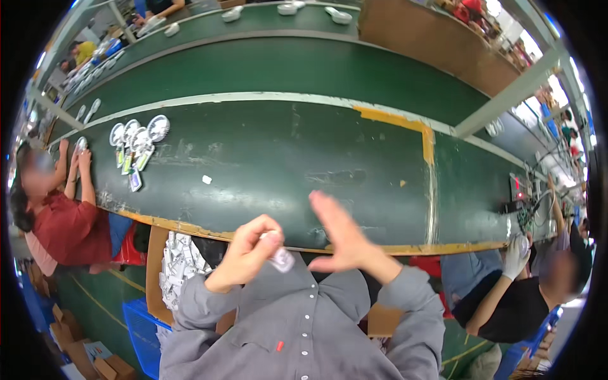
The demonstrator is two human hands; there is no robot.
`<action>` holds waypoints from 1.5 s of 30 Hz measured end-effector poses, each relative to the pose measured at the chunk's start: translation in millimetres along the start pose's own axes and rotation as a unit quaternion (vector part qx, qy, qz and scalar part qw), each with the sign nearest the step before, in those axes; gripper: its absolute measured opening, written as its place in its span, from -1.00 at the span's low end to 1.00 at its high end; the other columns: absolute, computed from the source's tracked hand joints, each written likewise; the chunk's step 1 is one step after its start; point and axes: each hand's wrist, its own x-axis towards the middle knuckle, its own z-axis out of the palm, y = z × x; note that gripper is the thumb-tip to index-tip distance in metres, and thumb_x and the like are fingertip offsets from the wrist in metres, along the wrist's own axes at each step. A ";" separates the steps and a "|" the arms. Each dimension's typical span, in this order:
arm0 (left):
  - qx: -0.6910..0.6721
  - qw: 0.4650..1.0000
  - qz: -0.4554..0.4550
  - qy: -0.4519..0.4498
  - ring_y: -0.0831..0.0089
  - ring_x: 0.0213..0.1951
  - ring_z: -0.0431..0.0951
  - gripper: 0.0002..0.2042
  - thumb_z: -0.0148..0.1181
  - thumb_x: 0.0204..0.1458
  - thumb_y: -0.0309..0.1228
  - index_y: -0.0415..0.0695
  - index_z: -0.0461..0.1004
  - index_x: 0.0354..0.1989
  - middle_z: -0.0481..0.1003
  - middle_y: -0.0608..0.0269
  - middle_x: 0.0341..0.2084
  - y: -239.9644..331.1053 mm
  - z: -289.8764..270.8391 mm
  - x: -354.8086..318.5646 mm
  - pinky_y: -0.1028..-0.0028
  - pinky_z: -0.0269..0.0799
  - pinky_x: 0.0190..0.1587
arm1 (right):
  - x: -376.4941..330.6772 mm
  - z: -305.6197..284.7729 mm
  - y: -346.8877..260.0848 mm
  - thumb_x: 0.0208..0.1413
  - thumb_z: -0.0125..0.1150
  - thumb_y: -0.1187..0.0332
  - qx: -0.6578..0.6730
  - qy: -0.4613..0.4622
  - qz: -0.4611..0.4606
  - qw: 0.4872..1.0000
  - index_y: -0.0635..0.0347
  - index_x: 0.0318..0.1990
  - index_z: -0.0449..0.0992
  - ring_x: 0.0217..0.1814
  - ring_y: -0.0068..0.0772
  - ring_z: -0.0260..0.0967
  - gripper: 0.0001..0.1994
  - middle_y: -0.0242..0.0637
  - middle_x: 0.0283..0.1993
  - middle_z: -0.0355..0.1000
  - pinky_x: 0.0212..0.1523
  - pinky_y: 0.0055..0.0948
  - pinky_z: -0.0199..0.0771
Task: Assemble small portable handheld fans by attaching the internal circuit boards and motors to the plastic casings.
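While a long green conveyor surface (272, 164) runs past at twelve o'clock, a worker in a grey button-up shirt (297, 329) lifts both hands above its near edge. The left hand (247, 253) is curled shut around a small pale packet (280, 259), pinched between thumb and fingers and sticking out toward three o'clock; what it contains is too blurred to tell. The right hand (342, 237) is spread flat with fingers straight, holding nothing, and hangs just beside the packet without touching it.

Judging from the layout, the packet has not yet been set down: the stretch of belt directly ahead carries only a small white scrap (206, 180) at about eleven o'clock. A cardboard box of white packets (177, 263) stands below the surface at nine o'clock and looks well filled, so much of the stock appears unhandled. Farther along at ten o'clock, a cluster of round white devices (136, 136) with small cards lies on the belt before a seated person in a red top (66, 225). At three o'clock another person, wearing a white glove (516, 253), works at the belt's edge.
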 end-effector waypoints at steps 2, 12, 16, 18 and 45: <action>-0.091 0.994 -0.001 -0.056 0.76 -0.46 0.27 -0.87 -0.02 0.28 -0.39 -0.16 0.36 -0.29 0.34 0.47 -0.49 -2.9 32.8 22.2 0.66 0.23 -0.40 | -24.6 29.6 -24.2 -0.19 0.47 0.06 0.068 0.017 0.051 0.996 0.34 0.33 0.07 0.38 0.08 0.11 -0.02 0.07 0.37 0.09 0.37 -0.08 0.10; 0.395 0.824 0.293 -0.282 0.10 0.40 0.01 -0.22 0.19 0.05 -0.06 -0.33 0.07 0.31 0.05 -0.05 0.35 -69.0 127.2 91.5 0.06 -0.07 0.37 | -210.6 48.2 -41.5 0.13 0.05 0.40 0.240 0.569 0.334 0.713 0.46 0.21 0.25 0.13 -0.27 0.36 -0.51 -0.07 0.13 0.36 0.16 -0.32 0.35; 0.563 0.609 0.319 -0.459 0.24 0.46 -0.14 -0.17 -0.02 0.09 0.15 -0.29 0.06 0.35 -0.03 0.05 0.41 -121.3 91.9 123.5 0.06 -0.32 0.43 | -261.8 46.8 -32.7 0.21 0.02 0.41 0.218 0.677 0.383 0.589 0.37 0.22 0.24 0.18 -0.30 0.33 -0.57 -0.12 0.17 0.34 0.17 -0.32 0.35; 0.556 0.572 0.337 -0.500 0.26 0.46 -0.14 -0.18 -0.08 0.12 0.17 -0.29 0.05 0.35 -0.05 0.05 0.42 -126.9 86.3 140.6 0.06 -0.34 0.44 | -266.8 44.8 -17.0 0.26 -0.03 0.35 0.197 0.723 0.375 0.546 0.38 0.20 0.23 0.11 -0.21 0.41 -0.59 -0.09 0.12 0.38 0.09 -0.26 0.45; 0.516 0.550 0.340 -0.562 0.12 0.43 -0.04 -0.20 0.10 -0.01 0.18 -0.11 0.21 0.32 0.05 0.04 0.39 -99.0 3.7 244.9 -0.03 -0.24 0.41 | -204.6 -88.9 61.4 -0.08 0.06 0.68 -0.284 0.382 0.382 0.793 0.33 0.17 0.31 0.20 0.12 0.27 -0.46 0.09 0.19 0.28 0.23 -0.19 0.26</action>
